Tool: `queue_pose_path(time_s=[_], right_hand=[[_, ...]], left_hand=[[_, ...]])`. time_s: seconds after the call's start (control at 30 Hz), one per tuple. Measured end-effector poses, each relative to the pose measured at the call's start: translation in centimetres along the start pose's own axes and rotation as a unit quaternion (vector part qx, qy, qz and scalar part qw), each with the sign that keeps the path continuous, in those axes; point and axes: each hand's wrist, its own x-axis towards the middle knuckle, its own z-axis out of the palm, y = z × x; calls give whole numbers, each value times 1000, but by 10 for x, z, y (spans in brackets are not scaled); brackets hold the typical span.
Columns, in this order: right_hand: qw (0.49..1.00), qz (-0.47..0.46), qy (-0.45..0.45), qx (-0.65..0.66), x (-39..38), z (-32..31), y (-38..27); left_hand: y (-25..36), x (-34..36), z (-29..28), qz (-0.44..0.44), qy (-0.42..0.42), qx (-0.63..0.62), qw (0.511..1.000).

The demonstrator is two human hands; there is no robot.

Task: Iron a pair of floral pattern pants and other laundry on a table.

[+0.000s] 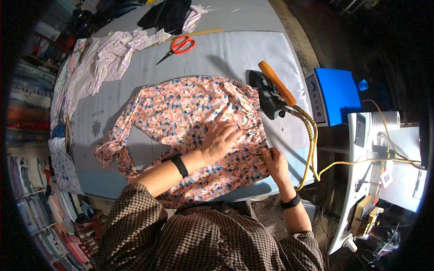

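Observation:
Pink floral trousers (181,102) with blue flecks lie spread on the grey-covered table. Their gathered elastic waist is at the right and the cuffed legs run left. My left hand (221,140) rests flat on the cloth near the waist, fingers stretched out. At the near end of the waistband, my right hand (275,165) pinches the edge between thumb and fingers. Just beyond the waistband is a black iron (270,100) with an orange handle, its yellow hose trailing right. Red-handled scissors (181,44) lie farther back.
A pale checked cloth (103,61) covers the table's far left, with a black cloth (166,16) behind. To the right stand a blue box (337,95) and a white sewing machine table (354,180). Stacked fabrics (27,198) fill the left side.

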Motion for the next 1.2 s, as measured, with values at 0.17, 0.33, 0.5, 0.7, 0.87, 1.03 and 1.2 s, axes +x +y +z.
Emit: queue_pose_path(time_s=[0.17,0.33,0.5,0.7,0.87,1.03,1.2], right_hand=[[998,-21,30,-52,16,5,14],[995,-48,12,-83,18,-7,23],[949,-218,34,-224,0,6,-20],[887,-402,-57,-220,-17,53,-48],[854,-475,-22,-209,-27,63,-16],[862,-440,-77,-239,-17,50,-24],[877,-379,-100,-278,-8,39,-27]], left_hand=[[22,-9,-3,-100,-128,-15,987],[21,-6,-2,-114,-181,12,977],[7,1,4,-114,-67,-69,989],[5,5,12,-102,-31,-54,993],[9,2,7,-114,-88,-39,989],[11,-4,15,-104,-60,-6,993],[16,6,4,-105,-104,12,989]])
